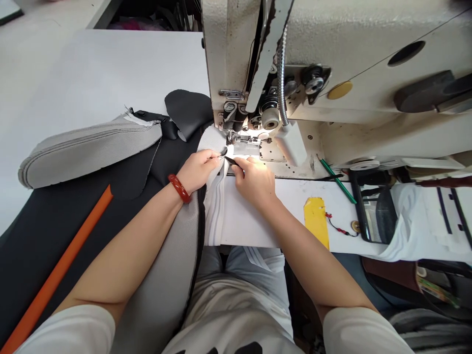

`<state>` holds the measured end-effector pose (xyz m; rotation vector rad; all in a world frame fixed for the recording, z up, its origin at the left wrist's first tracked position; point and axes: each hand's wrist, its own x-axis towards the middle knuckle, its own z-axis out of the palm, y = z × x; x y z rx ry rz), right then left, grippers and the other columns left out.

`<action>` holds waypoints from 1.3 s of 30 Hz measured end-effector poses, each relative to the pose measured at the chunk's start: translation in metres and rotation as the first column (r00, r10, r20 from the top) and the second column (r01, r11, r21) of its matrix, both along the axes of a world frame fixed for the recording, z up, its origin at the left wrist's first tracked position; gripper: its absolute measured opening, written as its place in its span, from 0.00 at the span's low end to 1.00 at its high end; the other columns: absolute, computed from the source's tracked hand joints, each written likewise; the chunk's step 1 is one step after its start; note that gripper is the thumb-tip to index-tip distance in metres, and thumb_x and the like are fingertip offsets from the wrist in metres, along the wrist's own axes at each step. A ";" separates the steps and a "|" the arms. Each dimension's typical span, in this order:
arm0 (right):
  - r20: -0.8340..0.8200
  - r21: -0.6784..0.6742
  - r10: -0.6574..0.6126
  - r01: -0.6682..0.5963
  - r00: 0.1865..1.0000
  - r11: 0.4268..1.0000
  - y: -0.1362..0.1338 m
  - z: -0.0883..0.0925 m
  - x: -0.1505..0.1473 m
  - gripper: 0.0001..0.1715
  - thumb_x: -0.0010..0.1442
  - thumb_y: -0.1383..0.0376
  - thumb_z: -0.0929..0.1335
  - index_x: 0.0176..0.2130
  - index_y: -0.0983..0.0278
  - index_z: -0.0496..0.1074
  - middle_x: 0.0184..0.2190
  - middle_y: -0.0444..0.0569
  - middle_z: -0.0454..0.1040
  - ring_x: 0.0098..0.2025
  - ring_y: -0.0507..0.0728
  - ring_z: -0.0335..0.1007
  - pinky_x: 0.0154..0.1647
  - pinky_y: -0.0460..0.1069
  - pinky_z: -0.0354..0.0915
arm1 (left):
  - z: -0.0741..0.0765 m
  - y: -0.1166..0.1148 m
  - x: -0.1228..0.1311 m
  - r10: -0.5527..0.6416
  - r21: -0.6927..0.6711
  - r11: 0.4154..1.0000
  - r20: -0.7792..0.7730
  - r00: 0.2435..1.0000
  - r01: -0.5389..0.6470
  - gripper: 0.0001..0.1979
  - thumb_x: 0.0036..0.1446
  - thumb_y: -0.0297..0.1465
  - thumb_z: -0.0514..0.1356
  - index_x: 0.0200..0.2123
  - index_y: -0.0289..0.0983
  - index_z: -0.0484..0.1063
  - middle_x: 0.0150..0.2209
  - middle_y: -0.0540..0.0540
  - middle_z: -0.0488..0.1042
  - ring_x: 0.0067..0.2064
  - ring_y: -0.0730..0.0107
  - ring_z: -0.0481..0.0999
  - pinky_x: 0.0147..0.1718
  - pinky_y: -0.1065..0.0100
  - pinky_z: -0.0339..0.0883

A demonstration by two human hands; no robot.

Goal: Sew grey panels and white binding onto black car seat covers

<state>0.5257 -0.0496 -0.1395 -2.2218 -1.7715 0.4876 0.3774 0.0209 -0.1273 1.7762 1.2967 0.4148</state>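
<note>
My left hand [199, 169], with a red-brown bangle at the wrist, pinches the edge of a light grey mesh fabric piece [212, 139] just in front of the sewing machine's needle area [231, 137]. A dark bit shows at its fingertips. Close by on the right, my right hand [256, 182] is closed on a small dark narrow thing [230, 161] that points at the fabric edge; its kind is not clear. A white strip [217, 206] with grey lines hangs from the fabric toward the table's front edge. Black material [162, 162] is joined to the grey piece on the left.
The machine's head [236, 49] and a white lamp [293, 142] stand over the work. A sewn grey padded piece [90, 147] and an orange strip [62, 265] lie left. At right are a green pen [337, 181], a yellow tag [316, 221] and a black-rimmed tray [361, 211].
</note>
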 end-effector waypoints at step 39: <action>0.003 0.016 0.019 -0.019 1.000 1.000 0.003 -0.004 0.006 0.18 0.68 0.62 0.59 0.47 0.57 0.76 0.38 0.48 0.75 0.37 0.57 0.68 0.28 0.49 0.48 | 0.000 0.008 0.003 -0.053 0.085 0.994 -0.179 0.982 0.069 0.14 0.55 0.34 0.55 0.41 0.40 0.77 0.24 0.51 0.75 0.29 0.66 0.71 0.33 0.67 0.63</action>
